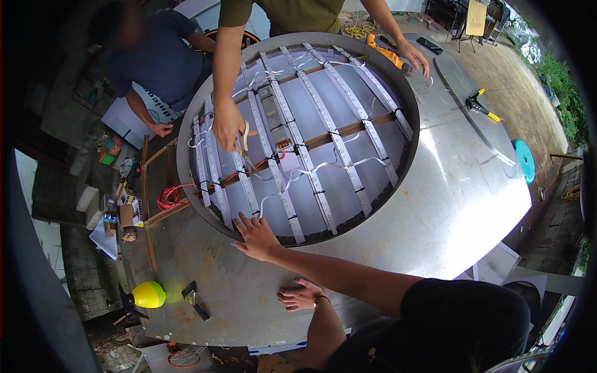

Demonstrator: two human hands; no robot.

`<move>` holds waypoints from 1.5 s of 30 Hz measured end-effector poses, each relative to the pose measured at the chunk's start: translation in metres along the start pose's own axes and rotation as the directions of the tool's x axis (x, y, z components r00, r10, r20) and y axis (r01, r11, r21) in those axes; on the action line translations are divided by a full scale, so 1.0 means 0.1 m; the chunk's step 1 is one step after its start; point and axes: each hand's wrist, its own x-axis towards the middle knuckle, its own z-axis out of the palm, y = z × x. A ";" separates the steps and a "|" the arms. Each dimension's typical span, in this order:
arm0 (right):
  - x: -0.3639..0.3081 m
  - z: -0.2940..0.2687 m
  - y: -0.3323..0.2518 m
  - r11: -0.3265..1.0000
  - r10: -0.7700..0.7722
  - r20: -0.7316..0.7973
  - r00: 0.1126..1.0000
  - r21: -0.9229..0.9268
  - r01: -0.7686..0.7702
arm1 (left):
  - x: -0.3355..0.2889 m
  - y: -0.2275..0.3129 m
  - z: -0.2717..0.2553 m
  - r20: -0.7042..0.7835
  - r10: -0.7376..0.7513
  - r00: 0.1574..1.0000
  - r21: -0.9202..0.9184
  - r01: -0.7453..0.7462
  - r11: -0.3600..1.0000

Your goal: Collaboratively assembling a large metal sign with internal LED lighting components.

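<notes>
A round grey metal frame (pixel 410 93) lies on the metal table, crossed by white LED strips (pixel 314 186) fixed to wooden bars with black ties. My right hand (pixel 258 239) reaches left across the table and rests open against the frame's near rim, fingers spread. Closer to me, my left hand (pixel 301 294) lies open on the tabletop, holding nothing. White wire (pixel 329 165) loops over the strips, and a perforated metal power supply (pixel 272 112) sits among them. Across from me, a co-worker's hand (pixel 228 127) holds scissors (pixel 244 146) over the strips; that person's other hand (pixel 415 57) is at the table's far edge.
On the metal table (pixel 373 267) are a black-handled scraper-like tool (pixel 196 301), a yellow spray bottle (pixel 149 294), an orange tool (pixel 384 51), a phone (pixel 429 45), a yellow-black hand tool (pixel 482 107) and a curved strip (pixel 466 115). Red wire (pixel 169 198) coils left. Another person (pixel 155 62) sits far left.
</notes>
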 end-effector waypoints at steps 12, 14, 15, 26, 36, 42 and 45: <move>-0.01 -0.06 -0.02 0.996 -0.079 0.089 0.993 -0.030 0.082 | 0.01 -0.02 -0.02 0.008 -0.029 1.000 -0.032 0.030 0.999; -0.01 -0.03 -0.01 0.994 -0.094 0.076 0.993 -0.051 0.098 | 0.01 -0.01 -0.03 0.009 -0.038 0.999 -0.026 0.038 0.999; -0.01 -0.02 0.00 0.992 -0.104 0.067 0.992 -0.066 0.108 | 0.01 0.00 -0.03 0.013 -0.038 0.999 -0.025 0.039 0.999; -0.02 -0.03 -0.03 0.988 -0.093 0.084 0.992 -0.118 0.103 | 0.01 -0.02 -0.03 0.025 -0.040 0.999 -0.031 0.040 0.999; 0.03 -0.01 -0.02 0.976 -0.067 0.165 0.984 -0.194 0.099 | 0.03 0.06 -0.07 -0.081 0.012 0.997 0.022 -0.010 1.000; 0.00 -0.02 -0.05 0.969 -0.077 0.136 0.988 -0.223 0.106 | 0.03 0.04 -0.10 -0.097 0.021 0.995 0.052 -0.016 0.999; 0.00 -0.03 -0.07 0.971 -0.076 0.186 0.980 -0.211 0.116 | 0.04 0.00 -0.10 0.028 -0.036 0.999 -0.048 0.037 0.998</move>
